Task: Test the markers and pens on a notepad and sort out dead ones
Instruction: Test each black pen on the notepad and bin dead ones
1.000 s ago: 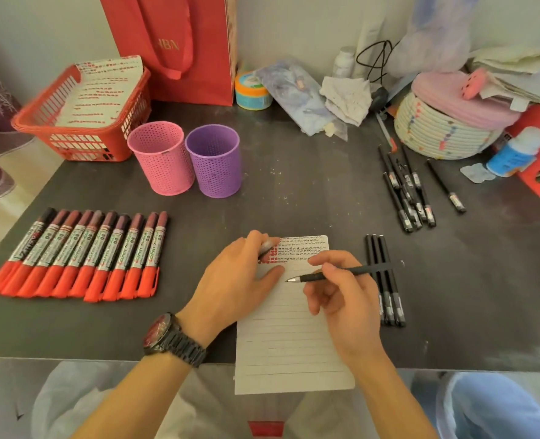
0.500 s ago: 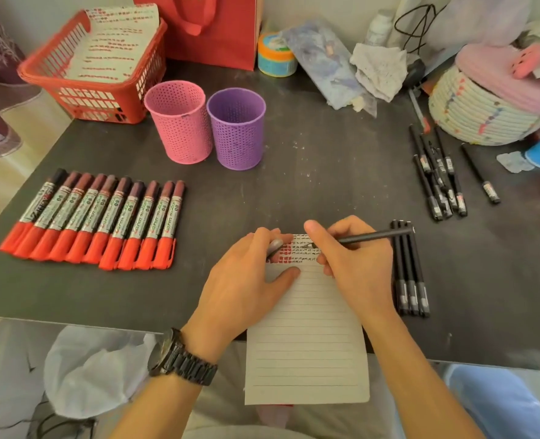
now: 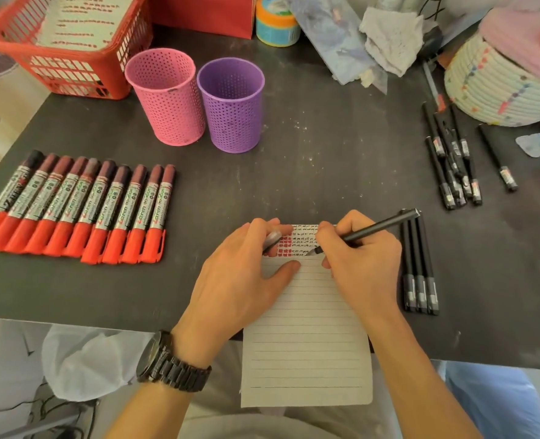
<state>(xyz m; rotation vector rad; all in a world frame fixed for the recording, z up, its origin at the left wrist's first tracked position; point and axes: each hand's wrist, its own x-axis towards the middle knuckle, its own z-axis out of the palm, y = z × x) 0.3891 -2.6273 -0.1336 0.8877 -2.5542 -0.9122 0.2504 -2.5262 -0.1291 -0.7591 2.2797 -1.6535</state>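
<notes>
Home desk (image 3: 325,160): rope basket (image 3: 490,90), cream jar (image 3: 276,23), gift bag (image 3: 205,17)

red-capped markers with silver printed barrels (image 3: 78,210), perforated pink cup (image 3: 167,96), perforated purple cup (image 3: 232,104), white ruled notepad (image 3: 306,343) with red/black marks, slim black pens (image 3: 419,264), dark grey tabletop (image 3: 325,153)

"Zaren" on the red markers (image 3: 72,204)

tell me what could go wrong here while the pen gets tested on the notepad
1. The notepad hangs over the table edge; it may tip if the left hand, which also pinches a cap, lifts.
2. The pen in the right hand touches down among crowded marks, so a faint line could be missed.
</notes>
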